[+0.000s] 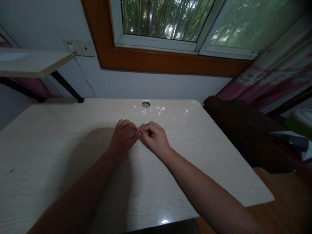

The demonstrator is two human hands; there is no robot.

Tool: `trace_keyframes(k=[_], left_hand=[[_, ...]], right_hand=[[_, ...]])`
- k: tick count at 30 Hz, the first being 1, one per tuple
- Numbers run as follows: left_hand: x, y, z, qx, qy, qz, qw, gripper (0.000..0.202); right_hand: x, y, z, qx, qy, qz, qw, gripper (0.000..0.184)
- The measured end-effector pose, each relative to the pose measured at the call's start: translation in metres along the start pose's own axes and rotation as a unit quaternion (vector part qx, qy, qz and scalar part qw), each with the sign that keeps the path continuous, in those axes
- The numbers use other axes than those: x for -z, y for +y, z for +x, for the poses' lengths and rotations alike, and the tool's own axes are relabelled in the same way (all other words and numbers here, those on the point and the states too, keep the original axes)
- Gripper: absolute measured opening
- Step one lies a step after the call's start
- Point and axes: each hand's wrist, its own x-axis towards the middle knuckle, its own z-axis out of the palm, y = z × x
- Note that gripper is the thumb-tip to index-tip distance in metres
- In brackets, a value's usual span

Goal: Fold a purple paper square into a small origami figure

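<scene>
Over the middle of a pale wood-grain table (195,169), my two hands meet fingertip to fingertip. My left hand (123,136) is closed, thumb and forefinger pinched together. Facing it, my right hand (156,136) is closed in a pinch as well, its fingers curled. Something thin and tiny seems to lie between the pinched tips, too small and dim to name. Both forearms reach in from the lower edge of the view, and a shadow falls on the table beside the left one.
A round cable hole (146,104) sits near the table's back edge. At left, a raised shelf (36,65) stands on black legs. A cord (84,74) hangs from the wall socket (78,47). Dark wooden furniture (243,130) adjoins the right side, below a curtain (268,71).
</scene>
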Motion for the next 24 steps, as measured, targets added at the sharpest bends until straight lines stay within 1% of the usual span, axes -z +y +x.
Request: trace_keyframes(k=[6,12,16,24], left_hand=[[-0.0005,-0.0013,0.0001,0.007,0.012,-0.005,1.0,0.009],[-0.0008,-0.0018,-0.0003,0.027,0.005,0.003,1.0,0.01],[-0.0017,-0.0012,-0.0014,0.021,0.004,0.021,1.0,0.011],[-0.0003,0.0009,0.0007,0.015,0.026,0.039,0.999,0.012]], right_hand=[[0.0021,0.003,0.0015,-0.01,-0.017,0.0,1.0,0.006],[0.0013,0.0041,0.0022,-0.012,-0.026,-0.003,1.0,0.007],[0.0007,0.0036,0.0026,-0.017,-0.035,-0.01,0.999,0.006],[-0.0023,0.0071,0.0028,-0.048,-0.032,0.005,0.998,0.006]])
